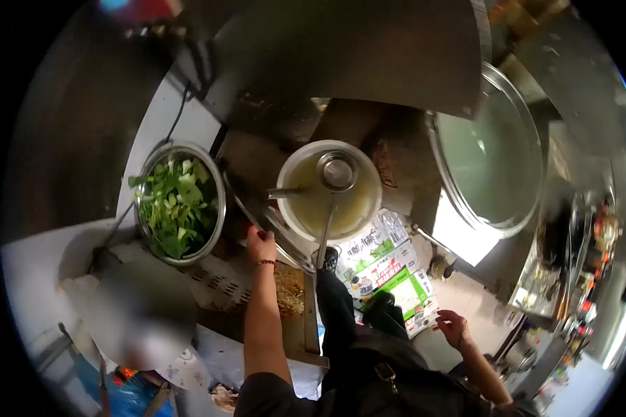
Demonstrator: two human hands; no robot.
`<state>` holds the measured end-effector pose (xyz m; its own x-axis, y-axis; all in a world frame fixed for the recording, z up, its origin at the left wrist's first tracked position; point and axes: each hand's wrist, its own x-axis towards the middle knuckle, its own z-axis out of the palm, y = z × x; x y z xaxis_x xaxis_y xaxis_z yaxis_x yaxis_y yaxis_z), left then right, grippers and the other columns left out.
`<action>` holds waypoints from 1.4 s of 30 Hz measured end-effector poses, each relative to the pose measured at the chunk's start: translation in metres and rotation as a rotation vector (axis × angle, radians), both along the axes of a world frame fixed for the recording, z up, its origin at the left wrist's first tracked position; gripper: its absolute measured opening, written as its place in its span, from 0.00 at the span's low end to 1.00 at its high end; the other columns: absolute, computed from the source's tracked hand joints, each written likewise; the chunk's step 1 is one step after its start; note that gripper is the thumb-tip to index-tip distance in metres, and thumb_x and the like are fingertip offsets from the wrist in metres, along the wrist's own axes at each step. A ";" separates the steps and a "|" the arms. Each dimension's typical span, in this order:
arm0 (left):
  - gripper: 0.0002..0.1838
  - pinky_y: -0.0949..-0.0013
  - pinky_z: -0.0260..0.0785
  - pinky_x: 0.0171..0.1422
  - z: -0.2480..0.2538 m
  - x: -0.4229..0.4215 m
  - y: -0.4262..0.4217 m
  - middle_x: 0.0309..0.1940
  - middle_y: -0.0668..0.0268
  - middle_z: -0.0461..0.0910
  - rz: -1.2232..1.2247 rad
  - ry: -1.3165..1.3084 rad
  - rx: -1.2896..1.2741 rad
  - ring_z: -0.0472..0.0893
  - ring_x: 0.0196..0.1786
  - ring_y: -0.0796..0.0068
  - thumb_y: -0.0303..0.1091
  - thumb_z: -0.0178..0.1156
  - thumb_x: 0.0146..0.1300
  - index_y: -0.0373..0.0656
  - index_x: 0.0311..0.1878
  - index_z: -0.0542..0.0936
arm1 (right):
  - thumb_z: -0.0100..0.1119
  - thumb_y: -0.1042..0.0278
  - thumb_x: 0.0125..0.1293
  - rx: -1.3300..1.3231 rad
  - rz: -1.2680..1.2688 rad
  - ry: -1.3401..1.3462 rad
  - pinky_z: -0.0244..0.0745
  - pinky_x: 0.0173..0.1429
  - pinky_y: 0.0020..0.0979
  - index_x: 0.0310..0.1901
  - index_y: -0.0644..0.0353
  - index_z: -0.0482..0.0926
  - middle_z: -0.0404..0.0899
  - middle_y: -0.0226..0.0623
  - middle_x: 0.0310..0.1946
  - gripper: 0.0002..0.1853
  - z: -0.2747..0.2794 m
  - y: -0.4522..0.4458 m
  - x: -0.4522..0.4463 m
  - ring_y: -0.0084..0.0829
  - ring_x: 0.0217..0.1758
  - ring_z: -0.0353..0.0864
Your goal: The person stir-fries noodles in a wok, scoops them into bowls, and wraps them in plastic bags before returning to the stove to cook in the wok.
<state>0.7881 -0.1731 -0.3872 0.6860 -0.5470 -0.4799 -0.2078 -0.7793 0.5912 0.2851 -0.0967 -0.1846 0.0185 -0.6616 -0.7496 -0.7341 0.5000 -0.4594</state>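
Note:
My left hand (261, 244), with a beaded bracelet at the wrist, is closed at the curved metal rim (285, 251) of what looks like a wok. Beyond it stands a white-rimmed pot (285, 167) of cloudy yellowish liquid. A metal ladle (337, 171) lies over the pot, its long handle pointing toward me. Another short metal handle (285, 193) crosses the pot's left side. To the left of my hand is a steel bowl (221, 201) full of chopped leafy greens (177, 205). My right hand (452, 326) hangs over the floor at the right, fingers loosely bent and holding nothing.
At the right stands a large round metal vessel (494, 160) with greenish liquid. Flattened printed cardboard (396, 278) covers the floor by my feet. A counter with bottles and utensils (570, 264) runs along the far right. A dark metal panel (368, 55) overhangs the pot.

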 end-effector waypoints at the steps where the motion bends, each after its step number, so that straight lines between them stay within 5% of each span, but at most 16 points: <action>1: 0.11 0.59 0.61 0.34 0.017 -0.004 0.000 0.22 0.59 0.65 -0.060 -0.112 -0.085 0.65 0.28 0.63 0.30 0.58 0.57 0.38 0.29 0.66 | 0.52 0.77 0.61 0.045 -0.030 0.032 0.79 0.38 0.28 0.50 0.71 0.71 0.80 0.42 0.34 0.15 -0.011 0.016 -0.019 0.32 0.33 0.83; 2: 0.10 0.58 0.67 0.36 0.038 -0.007 -0.004 0.26 0.55 0.75 -0.123 -0.225 -0.179 0.75 0.31 0.55 0.31 0.60 0.54 0.37 0.33 0.72 | 0.54 0.72 0.59 0.108 -0.012 0.086 0.78 0.37 0.28 0.50 0.66 0.73 0.81 0.43 0.34 0.16 -0.007 0.021 -0.023 0.32 0.33 0.83; 4: 0.08 0.60 0.67 0.36 0.118 -0.030 -0.012 0.25 0.56 0.74 -0.147 -0.262 -0.218 0.75 0.29 0.60 0.29 0.59 0.53 0.37 0.34 0.74 | 0.57 0.67 0.57 0.006 0.263 0.132 0.77 0.38 0.29 0.49 0.61 0.75 0.82 0.41 0.35 0.17 -0.025 0.044 -0.045 0.32 0.34 0.83; 6: 0.07 0.67 0.66 0.34 0.201 -0.036 0.019 0.24 0.62 0.74 -0.204 -0.260 -0.408 0.73 0.28 0.71 0.27 0.58 0.52 0.36 0.34 0.74 | 0.61 0.66 0.53 0.031 0.212 -0.008 0.75 0.42 0.30 0.46 0.59 0.77 0.82 0.40 0.35 0.17 -0.049 0.067 -0.053 0.33 0.36 0.81; 10: 0.06 0.79 0.61 0.32 0.385 -0.116 0.072 0.27 0.73 0.71 -0.027 -0.167 -0.782 0.67 0.28 0.83 0.25 0.56 0.52 0.36 0.34 0.74 | 0.59 0.67 0.56 -0.103 0.158 -0.359 0.75 0.46 0.31 0.46 0.64 0.76 0.81 0.39 0.38 0.16 -0.047 0.078 -0.069 0.30 0.41 0.80; 12: 0.07 0.78 0.64 0.33 0.457 -0.151 0.102 0.28 0.70 0.73 0.079 0.025 -0.861 0.70 0.29 0.82 0.26 0.55 0.55 0.36 0.37 0.74 | 0.55 0.67 0.59 -0.021 -0.018 -0.901 0.70 0.53 0.27 0.52 0.65 0.72 0.80 0.40 0.43 0.19 -0.056 0.092 -0.079 0.34 0.45 0.80; 14: 0.08 0.77 0.68 0.36 0.525 -0.199 0.121 0.31 0.67 0.76 0.182 0.105 -0.840 0.74 0.31 0.80 0.27 0.54 0.56 0.36 0.39 0.73 | 0.56 0.64 0.61 0.399 0.241 -0.783 0.70 0.55 0.29 0.58 0.64 0.66 0.75 0.40 0.51 0.25 0.013 0.066 -0.076 0.34 0.50 0.77; 18: 0.10 0.72 0.70 0.44 0.573 -0.241 0.152 0.38 0.63 0.77 -0.120 0.112 -0.941 0.77 0.40 0.73 0.27 0.51 0.59 0.35 0.43 0.73 | 0.52 0.46 0.63 0.882 -0.305 -1.646 0.65 0.62 0.36 0.61 0.58 0.63 0.70 0.37 0.57 0.31 0.084 0.080 -0.076 0.35 0.56 0.73; 20: 0.11 0.73 0.68 0.48 0.563 -0.268 0.146 0.38 0.67 0.76 0.094 0.296 -1.009 0.75 0.42 0.75 0.27 0.51 0.58 0.38 0.45 0.73 | 0.52 0.45 0.63 0.790 -0.544 -2.003 0.60 0.65 0.40 0.62 0.58 0.62 0.70 0.38 0.57 0.32 0.121 0.079 -0.081 0.35 0.60 0.68; 24: 0.12 0.72 0.68 0.48 0.458 -0.265 0.126 0.37 0.70 0.76 -0.121 0.675 -1.014 0.75 0.40 0.78 0.25 0.50 0.58 0.40 0.47 0.72 | 0.52 0.62 0.65 0.390 -1.065 -1.828 0.66 0.63 0.41 0.53 0.63 0.69 0.73 0.42 0.52 0.19 0.137 0.041 -0.136 0.37 0.54 0.74; 32: 0.15 0.54 0.67 0.57 0.286 -0.331 0.039 0.49 0.61 0.76 0.164 1.121 -0.924 0.73 0.53 0.62 0.27 0.49 0.59 0.44 0.50 0.73 | 0.56 0.55 0.63 0.106 -1.101 -1.622 0.75 0.53 0.37 0.48 0.63 0.74 0.79 0.39 0.45 0.20 0.076 -0.082 -0.197 0.32 0.46 0.80; 33: 0.13 0.54 0.67 0.56 0.273 -0.340 0.030 0.48 0.63 0.76 0.137 1.065 -0.889 0.74 0.52 0.63 0.29 0.52 0.60 0.45 0.49 0.74 | 0.57 0.51 0.61 -0.001 -1.113 -1.496 0.76 0.50 0.35 0.51 0.64 0.71 0.78 0.40 0.46 0.25 0.075 -0.093 -0.198 0.32 0.45 0.79; 34: 0.10 0.55 0.68 0.53 0.250 -0.340 0.017 0.44 0.64 0.77 0.078 1.035 -0.848 0.76 0.47 0.66 0.31 0.56 0.60 0.46 0.46 0.75 | 0.58 0.51 0.61 -0.069 -1.266 -1.018 0.76 0.48 0.33 0.55 0.64 0.68 0.77 0.39 0.45 0.28 0.088 -0.097 -0.199 0.29 0.44 0.79; 35: 0.10 0.57 0.70 0.47 0.221 -0.329 0.004 0.39 0.67 0.77 0.007 1.013 -0.725 0.75 0.40 0.70 0.31 0.58 0.60 0.47 0.45 0.74 | 0.58 0.53 0.61 -0.087 -1.158 -1.065 0.77 0.46 0.32 0.56 0.63 0.67 0.77 0.38 0.44 0.27 0.079 -0.096 -0.202 0.28 0.43 0.79; 38: 0.11 0.53 0.74 0.46 0.188 -0.365 -0.040 0.32 0.65 0.72 0.091 0.919 -0.463 0.74 0.34 0.67 0.34 0.58 0.61 0.41 0.42 0.69 | 0.58 0.56 0.62 -0.150 -0.789 -1.044 0.77 0.43 0.28 0.57 0.62 0.66 0.77 0.35 0.41 0.26 0.048 -0.044 -0.242 0.23 0.39 0.78; 42: 0.11 0.54 0.77 0.43 0.177 -0.408 -0.090 0.27 0.63 0.73 0.082 0.863 -0.334 0.78 0.33 0.63 0.39 0.56 0.64 0.41 0.38 0.69 | 0.59 0.65 0.61 0.057 -0.811 -0.733 0.77 0.37 0.23 0.50 0.68 0.72 0.79 0.39 0.36 0.19 0.046 0.060 -0.324 0.27 0.35 0.79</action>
